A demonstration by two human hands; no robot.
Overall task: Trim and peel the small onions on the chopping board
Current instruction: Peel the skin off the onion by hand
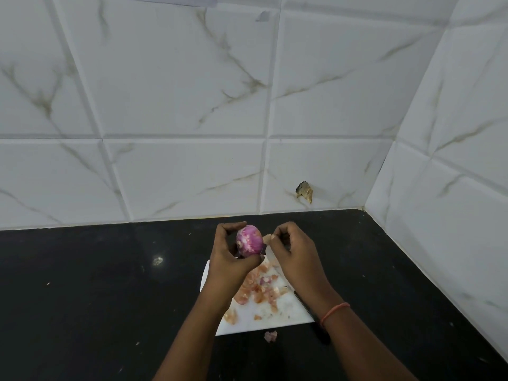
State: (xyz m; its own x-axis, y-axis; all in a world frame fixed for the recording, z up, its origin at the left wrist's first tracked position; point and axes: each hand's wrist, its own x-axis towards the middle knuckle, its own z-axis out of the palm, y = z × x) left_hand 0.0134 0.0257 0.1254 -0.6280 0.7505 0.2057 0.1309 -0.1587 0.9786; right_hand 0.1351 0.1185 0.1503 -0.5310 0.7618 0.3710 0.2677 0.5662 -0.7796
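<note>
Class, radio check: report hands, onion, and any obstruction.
Left hand holds onion above chopping board. Right hand pinches a peel scrap. Peelings litter the board; nothing in the way.

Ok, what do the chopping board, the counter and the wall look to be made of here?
Chopping board: white, smooth and thin, probably plastic, though stone cannot be ruled out. Counter: black with a glossy spot of reflected light, likely polished stone. Wall: large white tiles with grey-brown marble-like veins and visible joints, probably glazed ceramic.

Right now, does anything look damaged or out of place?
Yes: a chipped hole breaks the wall tile just above the countertop, and one peel scrap lies off the chopping board.
</note>
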